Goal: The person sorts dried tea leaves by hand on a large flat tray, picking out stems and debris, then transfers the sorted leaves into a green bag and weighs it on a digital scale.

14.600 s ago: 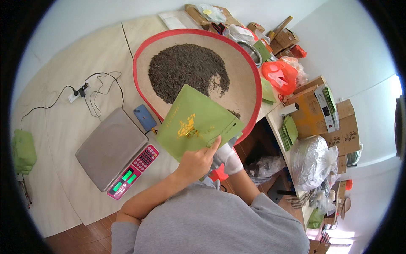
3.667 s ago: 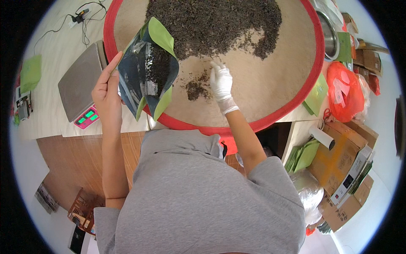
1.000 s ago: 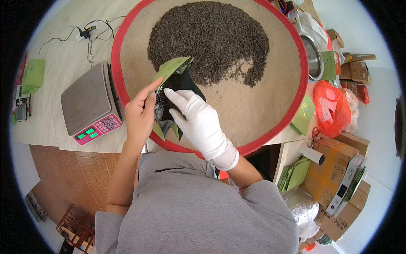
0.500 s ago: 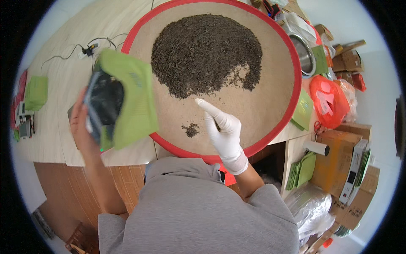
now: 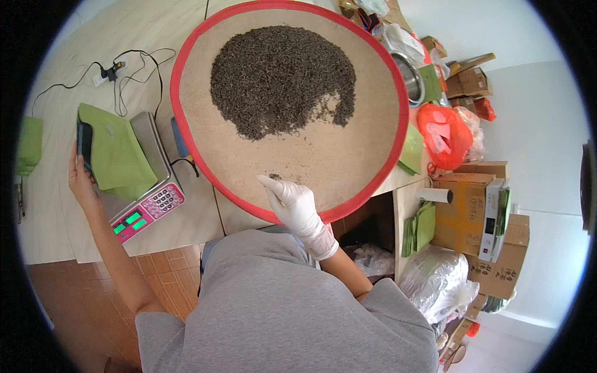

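Note:
My left hand [image 5: 84, 181], bare, grips the edge of a green foil-lined bag [image 5: 121, 152]. The bag lies tilted across the steel top of a pink digital scale [image 5: 155, 140], whose display is lit green. What is inside the bag cannot be seen from here. My right hand [image 5: 293, 205], in a white glove, hovers over the near part of a round red-rimmed tray [image 5: 364, 177]. Its index finger is stretched out, and nothing shows in its grasp. A few dark dried leaves [image 5: 274, 177] peek out by its fingertips. Farther back on the tray spreads a large heap of dark dried leaves [image 5: 280, 78].
Cables and a power adapter [image 5: 111, 73] lie behind the scale. A stack of green bags [image 5: 29, 146] stands at far left. On the right are a steel bowl [image 5: 407, 78], a red plastic bag [image 5: 444, 133], cardboard boxes [image 5: 463, 205] and more green bags [image 5: 420, 227].
My left hand has moved left and lowered the green bag onto the scale. My right hand has come down toward the small leaf pile, now mostly covering it. The view has shifted left.

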The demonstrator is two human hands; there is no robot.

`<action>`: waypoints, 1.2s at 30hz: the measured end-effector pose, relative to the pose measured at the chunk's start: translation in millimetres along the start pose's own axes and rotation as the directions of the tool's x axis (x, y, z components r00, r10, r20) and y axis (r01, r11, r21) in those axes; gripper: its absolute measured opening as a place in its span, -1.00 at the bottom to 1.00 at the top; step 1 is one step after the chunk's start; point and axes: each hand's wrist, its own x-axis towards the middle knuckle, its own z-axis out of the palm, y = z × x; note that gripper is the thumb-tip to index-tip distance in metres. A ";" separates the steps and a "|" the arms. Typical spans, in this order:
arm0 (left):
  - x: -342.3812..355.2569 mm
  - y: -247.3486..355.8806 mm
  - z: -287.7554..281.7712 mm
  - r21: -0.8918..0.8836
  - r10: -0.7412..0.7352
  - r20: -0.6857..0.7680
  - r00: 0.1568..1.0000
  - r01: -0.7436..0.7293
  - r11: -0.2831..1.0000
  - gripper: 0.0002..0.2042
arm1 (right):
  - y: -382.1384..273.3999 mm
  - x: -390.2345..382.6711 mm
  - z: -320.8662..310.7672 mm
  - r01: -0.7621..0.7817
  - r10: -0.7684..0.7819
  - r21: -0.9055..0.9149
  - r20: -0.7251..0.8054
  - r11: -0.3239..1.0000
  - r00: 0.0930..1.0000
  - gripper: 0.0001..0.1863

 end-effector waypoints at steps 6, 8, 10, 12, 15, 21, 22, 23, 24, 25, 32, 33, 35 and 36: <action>-32.4 -4.2 -20.7 -0.014 0.161 -0.157 0.974 -0.166 0.986 -0.65 | 7.4 1.8 -10.2 0.028 -0.034 -0.122 -0.043 0.992 0.998 -0.68; -62.8 -9.4 -10.2 -0.011 0.170 -0.237 0.957 -0.178 0.984 -0.66 | 29.5 0.0 -14.5 -0.016 0.007 -0.214 -0.044 0.977 0.999 -0.65; -94.3 -16.1 -4.6 0.020 0.172 -0.321 0.932 -0.175 0.984 -0.67 | 49.4 1.9 -20.2 -0.036 0.029 -0.258 -0.031 0.966 0.999 -0.62; -132.0 -42.3 -0.3 0.040 0.090 -0.332 0.939 -0.081 0.996 -0.69 | 67.4 10.4 -30.6 -0.032 0.032 -0.281 -0.007 0.959 0.999 -0.60; -199.8 -108.2 8.0 -0.048 -0.091 -0.310 0.946 0.080 0.996 -0.74 | 95.2 29.6 -34.8 -0.031 0.032 -0.265 0.001 0.964 0.999 -0.63; -343.9 -124.2 56.8 0.606 -0.080 -0.049 0.996 0.093 0.790 -0.78 | 174.9 108.9 29.1 -0.041 0.046 -0.022 0.258 0.999 0.965 -0.54; -379.9 -156.7 50.7 0.568 -0.285 -0.112 0.952 0.296 0.767 -0.78 | 187.1 125.9 49.3 0.034 -0.028 -0.020 0.244 0.999 0.969 -0.49; -416.8 -192.4 40.9 0.516 -0.467 -0.163 0.869 0.479 0.711 -0.78 | 196.8 141.9 75.1 0.104 -0.098 -0.015 0.215 0.994 0.972 -0.44; -438.6 -200.4 48.5 0.567 -0.469 -0.097 0.878 0.436 0.699 -0.78 | 203.7 159.3 101.7 0.173 -0.168 -0.013 0.181 0.985 0.969 -0.38; -448.9 -200.5 58.0 0.580 -0.543 -0.074 0.837 0.479 0.659 -0.78 | 202.4 178.0 125.4 0.223 -0.214 -0.039 0.162 0.974 0.963 -0.33; -493.7 -263.6 120.7 0.645 -0.574 0.029 0.819 0.423 0.636 -0.80 | 165.7 244.7 225.3 0.380 -0.304 -0.300 0.270 0.875 0.914 -0.26; -513.2 -301.6 121.6 0.686 -0.444 0.147 0.884 0.232 0.689 -0.81 | 170.4 239.4 230.5 0.412 -0.329 -0.329 0.279 0.850 0.902 -0.27; -545.4 -364.6 130.4 0.692 -0.285 0.306 0.908 -0.007 0.722 -0.82 | 178.3 217.5 228.7 0.462 -0.370 -0.346 0.301 0.817 0.879 -0.30; -550.7 -379.3 143.8 0.679 -0.314 0.337 0.887 0.002 0.734 -0.82 | 182.3 209.5 221.0 0.494 -0.402 -0.329 0.311 0.805 0.861 -0.31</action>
